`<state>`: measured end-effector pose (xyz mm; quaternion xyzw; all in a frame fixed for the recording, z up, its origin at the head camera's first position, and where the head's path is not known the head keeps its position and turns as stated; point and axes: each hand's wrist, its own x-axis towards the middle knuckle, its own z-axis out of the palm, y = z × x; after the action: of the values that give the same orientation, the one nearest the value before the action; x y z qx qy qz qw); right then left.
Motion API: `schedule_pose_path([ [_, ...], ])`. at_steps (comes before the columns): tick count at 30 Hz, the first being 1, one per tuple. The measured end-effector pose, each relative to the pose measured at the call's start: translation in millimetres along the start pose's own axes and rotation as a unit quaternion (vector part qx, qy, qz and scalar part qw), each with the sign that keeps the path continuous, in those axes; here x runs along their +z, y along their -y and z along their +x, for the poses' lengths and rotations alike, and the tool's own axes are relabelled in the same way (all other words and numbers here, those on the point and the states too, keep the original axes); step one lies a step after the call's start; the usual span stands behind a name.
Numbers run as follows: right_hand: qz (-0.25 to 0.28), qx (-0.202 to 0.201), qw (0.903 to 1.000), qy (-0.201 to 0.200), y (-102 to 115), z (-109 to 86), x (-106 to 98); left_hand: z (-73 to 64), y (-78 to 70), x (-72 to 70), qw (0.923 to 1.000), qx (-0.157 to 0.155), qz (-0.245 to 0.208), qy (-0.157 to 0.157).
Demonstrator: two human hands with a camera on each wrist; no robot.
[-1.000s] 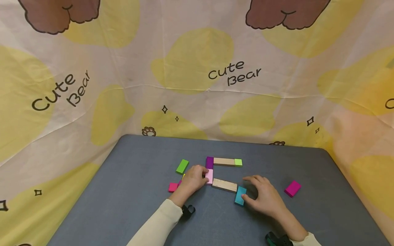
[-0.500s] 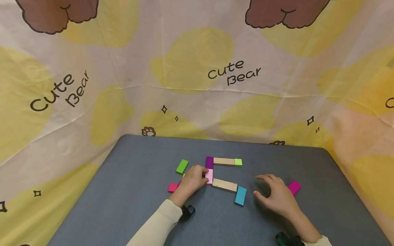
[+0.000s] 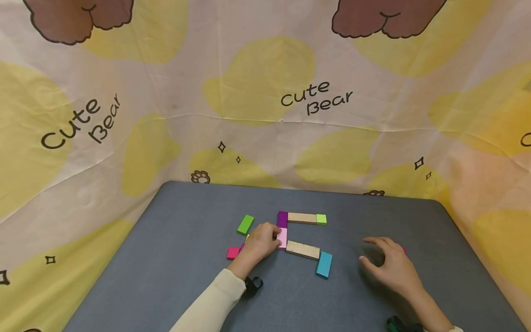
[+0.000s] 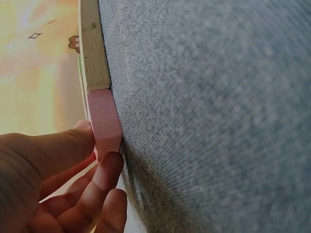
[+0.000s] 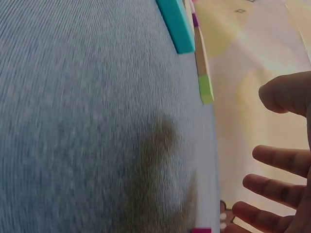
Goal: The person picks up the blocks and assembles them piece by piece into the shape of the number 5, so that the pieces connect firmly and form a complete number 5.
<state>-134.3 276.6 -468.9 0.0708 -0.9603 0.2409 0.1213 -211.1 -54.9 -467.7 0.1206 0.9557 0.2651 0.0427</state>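
My left hand (image 3: 258,242) pinches the pink block (image 4: 104,116) between thumb and fingers as it lies on the grey table. At its far end the pink block adjoins a purple block (image 3: 282,219), and on its right side a plain wooden block (image 3: 303,250). A blue block (image 3: 324,265) lies slantwise at that wooden block's right end. Off to the right, my right hand (image 3: 392,267) is over the table with fingers apart, holding nothing. It largely hides a magenta block (image 3: 404,250).
Another wooden block (image 3: 302,218) runs right from the purple block to a light green block (image 3: 321,219). Left of my left hand lie a green block (image 3: 245,224) and a red-pink block (image 3: 233,252), with yellow and magenta ones partly hidden. A printed cloth hangs behind the grey table (image 3: 186,216).
My right hand has left the blue block and moved right, coming in front of the magenta block. My left hand has stayed on the pink block, and the joined blocks have not moved.
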Motion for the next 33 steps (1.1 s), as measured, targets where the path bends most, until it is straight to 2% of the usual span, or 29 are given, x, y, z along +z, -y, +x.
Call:
schedule_pose_path([
  [12,0.009,0.014,0.9992,-0.037,-22.9,-5.2,-12.4,-0.1,-0.3,-0.9,1.0000,0.002,0.001,0.000],
  [18,-0.008,0.031,0.9980,-0.054,-30.5,-8.2,-16.1,0.6,0.3,0.1,1.0000,0.000,0.007,0.000],
  [28,-0.031,0.065,0.9973,-0.016,-45.4,-8.0,-20.4,1.8,-0.5,-1.0,0.9999,-0.011,-0.003,0.004],
  [33,-0.035,0.061,0.9975,-0.012,-49.0,-8.4,-19.7,2.4,0.7,-1.2,0.9999,-0.012,-0.002,0.007],
])
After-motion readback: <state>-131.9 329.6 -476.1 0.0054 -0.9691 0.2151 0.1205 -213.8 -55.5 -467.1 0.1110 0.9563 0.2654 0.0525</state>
